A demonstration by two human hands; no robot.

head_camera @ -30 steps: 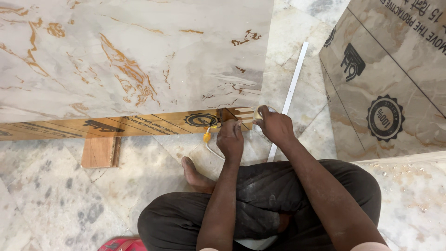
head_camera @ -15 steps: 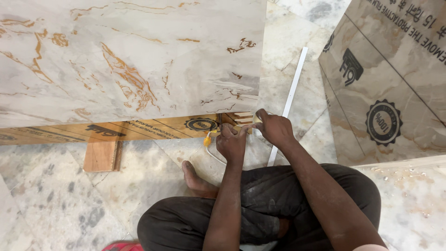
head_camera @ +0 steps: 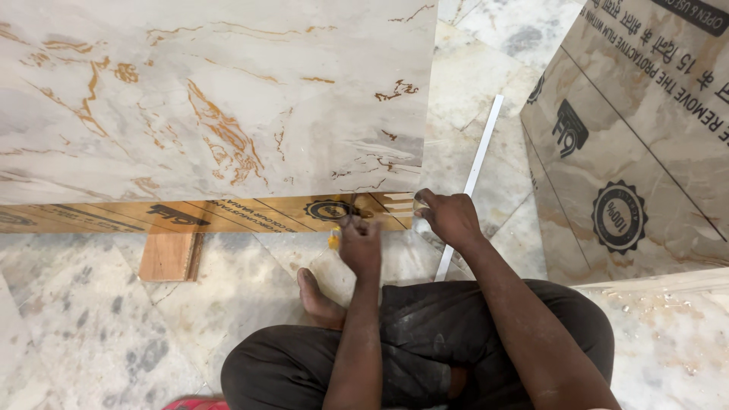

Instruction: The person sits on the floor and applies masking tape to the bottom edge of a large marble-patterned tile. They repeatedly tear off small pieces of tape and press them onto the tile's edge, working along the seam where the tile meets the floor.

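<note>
Marble-patterned laminate, white with orange and brown veins, covers the top of a large flat board that fills the upper left of the head view. Its front edge shows bare brown plywood with dark printed marks, and the board rests raised off the floor on a small rectangular block of reddish-brown wood that sticks out from beneath it.

Both hands work at the right end of that front edge. The left hand sits just below the edge with its fingers curled together around a small yellow-tipped object; only the tip shows, so what kind of object it is cannot be told. The right hand is at the board's corner, fingers bent and closed, the fingertips pressed against the pale strip at the end of the edge. Whether they pinch anything there cannot be told.

The person sits on the speckled grey-and-cream stone floor in dark trousers, one bare foot tucked in beside the left forearm. A long thin white strip lies on the floor, running away from just beside the right hand. A second large sheet, wrapped in printed protective film with round dark stamps, stands tilted at the right.
</note>
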